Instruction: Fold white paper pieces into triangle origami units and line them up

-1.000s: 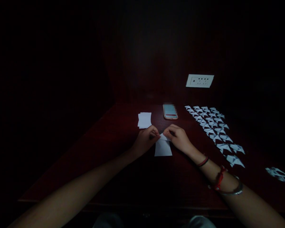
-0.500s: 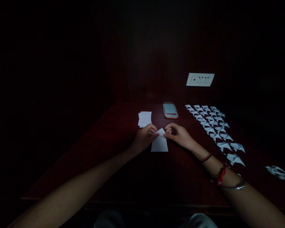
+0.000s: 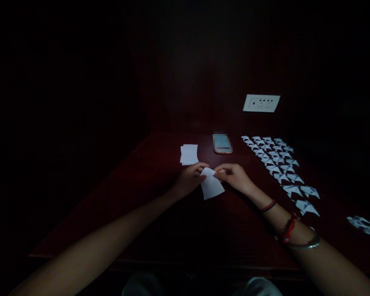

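Note:
A small white sheet of paper (image 3: 212, 188) is between my two hands, its top end folded over into a point. My left hand (image 3: 189, 179) pinches its left edge near the fold, thumb on top. On the opposite side, the thumb and fingers of my right hand (image 3: 232, 176) close on the right edge by the fold. The sheet lies slightly turned, its lower end pointing down and to the right. Just beyond my left hand lies a stack of white paper sheets (image 3: 189, 154).
A phone (image 3: 222, 143) lies near the wall, right of the stack. Rows of folded paper pieces (image 3: 274, 158) cover the table's right side, with another folded piece (image 3: 362, 225) farther right. A socket panel (image 3: 261, 103) is on the wall behind the dark red table (image 3: 135, 176).
The paper's lower end has swung to the right, so the sheet now sits at an angle. My left fingers have stretched out further behind the fold. Both hands still hold the paper.

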### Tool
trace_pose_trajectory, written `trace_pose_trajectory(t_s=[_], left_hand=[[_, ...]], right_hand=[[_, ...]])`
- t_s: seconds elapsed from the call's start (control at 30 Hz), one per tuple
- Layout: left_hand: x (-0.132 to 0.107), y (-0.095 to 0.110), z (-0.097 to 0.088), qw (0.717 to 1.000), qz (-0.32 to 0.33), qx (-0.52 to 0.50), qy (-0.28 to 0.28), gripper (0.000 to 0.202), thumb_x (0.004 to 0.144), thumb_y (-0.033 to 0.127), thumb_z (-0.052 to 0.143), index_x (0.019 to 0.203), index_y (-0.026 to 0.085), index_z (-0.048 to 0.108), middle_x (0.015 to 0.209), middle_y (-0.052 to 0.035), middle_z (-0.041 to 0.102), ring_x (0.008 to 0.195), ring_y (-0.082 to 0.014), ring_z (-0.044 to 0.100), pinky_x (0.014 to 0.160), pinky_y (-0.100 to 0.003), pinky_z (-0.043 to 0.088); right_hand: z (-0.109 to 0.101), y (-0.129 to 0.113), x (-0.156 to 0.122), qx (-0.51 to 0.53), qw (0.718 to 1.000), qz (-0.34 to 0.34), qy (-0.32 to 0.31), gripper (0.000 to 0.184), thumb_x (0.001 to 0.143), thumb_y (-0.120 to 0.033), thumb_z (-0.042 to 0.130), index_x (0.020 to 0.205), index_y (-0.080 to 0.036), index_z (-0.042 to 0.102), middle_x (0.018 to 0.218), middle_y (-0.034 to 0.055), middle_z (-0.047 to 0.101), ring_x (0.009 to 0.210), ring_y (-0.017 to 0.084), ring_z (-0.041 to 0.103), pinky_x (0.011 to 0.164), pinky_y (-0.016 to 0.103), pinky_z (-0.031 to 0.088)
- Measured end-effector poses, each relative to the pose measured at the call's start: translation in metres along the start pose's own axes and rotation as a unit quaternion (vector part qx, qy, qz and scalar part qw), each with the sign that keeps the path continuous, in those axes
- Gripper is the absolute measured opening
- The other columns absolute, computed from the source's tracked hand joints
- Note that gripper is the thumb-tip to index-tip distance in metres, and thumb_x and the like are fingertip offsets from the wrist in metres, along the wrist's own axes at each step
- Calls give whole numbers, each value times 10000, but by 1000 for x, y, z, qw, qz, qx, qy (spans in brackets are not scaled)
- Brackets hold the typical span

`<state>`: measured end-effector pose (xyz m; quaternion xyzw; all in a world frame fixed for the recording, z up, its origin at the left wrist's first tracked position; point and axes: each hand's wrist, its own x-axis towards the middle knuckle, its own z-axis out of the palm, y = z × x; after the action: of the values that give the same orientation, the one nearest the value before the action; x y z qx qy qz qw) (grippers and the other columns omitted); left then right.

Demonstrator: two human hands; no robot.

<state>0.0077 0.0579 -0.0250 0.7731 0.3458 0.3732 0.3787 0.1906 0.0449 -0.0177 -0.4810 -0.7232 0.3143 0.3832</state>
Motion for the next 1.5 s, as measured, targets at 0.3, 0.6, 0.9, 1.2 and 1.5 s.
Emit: trace_pose_trajectory(t_s=[0.3, 0.6, 0.9, 1.2, 1.5], left_hand=[[0, 0, 3, 1000, 4, 12, 9, 104, 744, 255, 489, 791, 163, 496, 768, 0, 537, 679, -101, 533, 586, -206, 422], [-2, 3, 3, 999, 1, 51, 5, 51, 698, 185, 497, 742, 171, 477, 673, 27, 522, 582, -84, 514, 509, -184, 393], [-4, 13, 4, 996, 31, 84, 28, 118, 674, 146, 510, 780, 177, 470, 707, 16, 540, 628, -90, 524, 552, -198, 428], [-4, 18, 3, 990, 69, 113, 40, 80, 717, 170, 487, 792, 185, 463, 747, 10, 553, 695, -103, 539, 639, -234, 447], [-5, 26, 1, 986, 82, 136, 41, 61, 740, 209, 499, 766, 183, 451, 697, 28, 538, 634, -84, 516, 573, -191, 411]], right_hand=[[-1, -12, -2, -78, 996, -18, 50, 145, 663, -189, 515, 713, -153, 647, 575, 1, 588, 522, 95, 500, 492, 201, 363], [0, 0, 2, -29, 999, -32, 32, 236, 690, -226, 524, 907, -156, 587, 702, 15, 621, 614, 107, 540, 591, 235, 416], [-5, -21, -5, -178, 969, -172, 24, 85, 721, -204, 533, 720, -176, 613, 775, 28, 532, 728, 118, 491, 660, 245, 384], [-3, -21, -5, -269, 943, -196, -12, 102, 756, -199, 499, 776, -189, 599, 747, 28, 577, 729, 142, 481, 672, 277, 317], [-5, -30, -7, -286, 938, -194, -3, 116, 781, -247, 463, 804, -185, 558, 783, 24, 534, 766, 146, 447, 658, 268, 289]])
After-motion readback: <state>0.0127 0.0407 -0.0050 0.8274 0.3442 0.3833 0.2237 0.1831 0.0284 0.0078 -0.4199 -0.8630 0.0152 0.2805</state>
